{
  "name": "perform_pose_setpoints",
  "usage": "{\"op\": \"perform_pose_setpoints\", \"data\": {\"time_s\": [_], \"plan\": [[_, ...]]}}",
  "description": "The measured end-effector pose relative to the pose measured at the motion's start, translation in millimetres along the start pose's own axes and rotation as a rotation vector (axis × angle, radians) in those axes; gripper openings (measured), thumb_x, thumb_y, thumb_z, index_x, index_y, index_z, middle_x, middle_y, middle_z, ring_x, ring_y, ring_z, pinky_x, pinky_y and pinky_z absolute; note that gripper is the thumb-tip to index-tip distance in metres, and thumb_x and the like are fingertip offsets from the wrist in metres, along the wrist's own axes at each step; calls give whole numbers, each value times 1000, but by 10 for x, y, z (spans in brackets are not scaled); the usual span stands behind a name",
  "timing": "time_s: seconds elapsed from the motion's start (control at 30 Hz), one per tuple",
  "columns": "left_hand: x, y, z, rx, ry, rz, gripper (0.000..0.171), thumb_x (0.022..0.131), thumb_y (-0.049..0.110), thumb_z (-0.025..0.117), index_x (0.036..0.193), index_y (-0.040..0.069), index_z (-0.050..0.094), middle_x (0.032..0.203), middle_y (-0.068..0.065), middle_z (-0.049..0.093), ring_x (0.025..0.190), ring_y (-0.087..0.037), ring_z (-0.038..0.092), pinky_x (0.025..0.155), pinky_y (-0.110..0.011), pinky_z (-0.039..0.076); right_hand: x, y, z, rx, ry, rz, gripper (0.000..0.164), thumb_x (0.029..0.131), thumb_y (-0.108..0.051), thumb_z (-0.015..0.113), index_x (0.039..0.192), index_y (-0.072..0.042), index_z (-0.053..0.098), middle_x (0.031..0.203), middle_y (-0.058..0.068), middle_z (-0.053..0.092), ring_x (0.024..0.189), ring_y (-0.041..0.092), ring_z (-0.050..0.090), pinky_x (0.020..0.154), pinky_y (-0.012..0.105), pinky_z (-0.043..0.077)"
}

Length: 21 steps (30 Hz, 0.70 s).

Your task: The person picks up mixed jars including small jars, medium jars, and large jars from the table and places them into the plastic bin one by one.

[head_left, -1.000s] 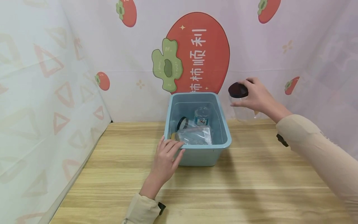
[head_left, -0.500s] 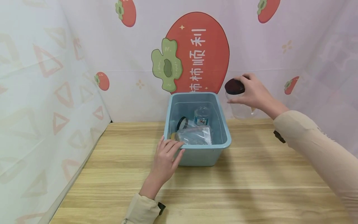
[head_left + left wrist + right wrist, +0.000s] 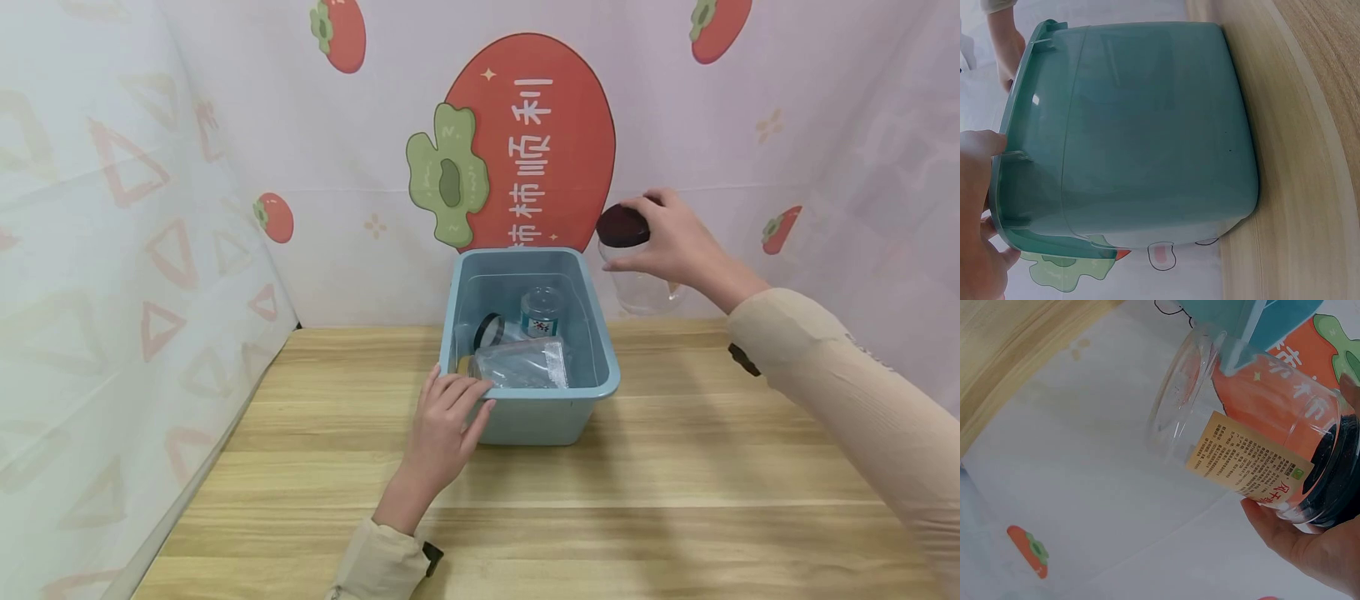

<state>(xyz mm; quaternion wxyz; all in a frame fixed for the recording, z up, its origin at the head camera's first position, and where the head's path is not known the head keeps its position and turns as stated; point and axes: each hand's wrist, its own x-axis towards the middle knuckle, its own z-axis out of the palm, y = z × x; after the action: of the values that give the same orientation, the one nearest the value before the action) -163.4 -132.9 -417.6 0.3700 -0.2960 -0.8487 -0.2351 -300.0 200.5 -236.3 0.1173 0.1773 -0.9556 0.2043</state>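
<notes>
My right hand (image 3: 678, 242) holds a clear plastic jar (image 3: 643, 293) by its dark lid (image 3: 622, 227), fingers around the lid end. The jar hangs tilted in the air just right of a blue plastic bin (image 3: 555, 394). A tan printed label (image 3: 1250, 459) is stuck on its side in the right wrist view, and the jar looks see-through. My left hand (image 3: 441, 425) grips the bin's near left rim, fingers over the edge and thumb outside. Inside the bin stand or lie a clear jar with a blue label (image 3: 542, 315), a black-rimmed round item (image 3: 490, 332) and a clear plastic container (image 3: 521, 363).
The bin stands on a wood-grain table (image 3: 330, 467) close to the back. Behind it hangs a white curtain (image 3: 337, 150) with persimmon prints. Another patterned curtain (image 3: 90, 275) runs along the left side. Part of a yellow-lidded item (image 3: 464, 365) shows by the bin's left wall.
My right hand has carried the jar slightly left and up, closer to the bin. The left hand and the bin have stayed in place.
</notes>
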Motion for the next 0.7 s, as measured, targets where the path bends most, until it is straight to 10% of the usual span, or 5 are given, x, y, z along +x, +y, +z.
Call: {"op": "perform_pose_setpoints", "data": {"time_s": [0.7], "plan": [[0,3,0,2,3,2,25,94,13,79,118,8,76,108,-6,75,110,-29,64,112,-66,44,81,-167,-36,5,-2,-18,88,83,-29,91,153,2,47,155,33,34,132,49,44,105,66,48]]}}
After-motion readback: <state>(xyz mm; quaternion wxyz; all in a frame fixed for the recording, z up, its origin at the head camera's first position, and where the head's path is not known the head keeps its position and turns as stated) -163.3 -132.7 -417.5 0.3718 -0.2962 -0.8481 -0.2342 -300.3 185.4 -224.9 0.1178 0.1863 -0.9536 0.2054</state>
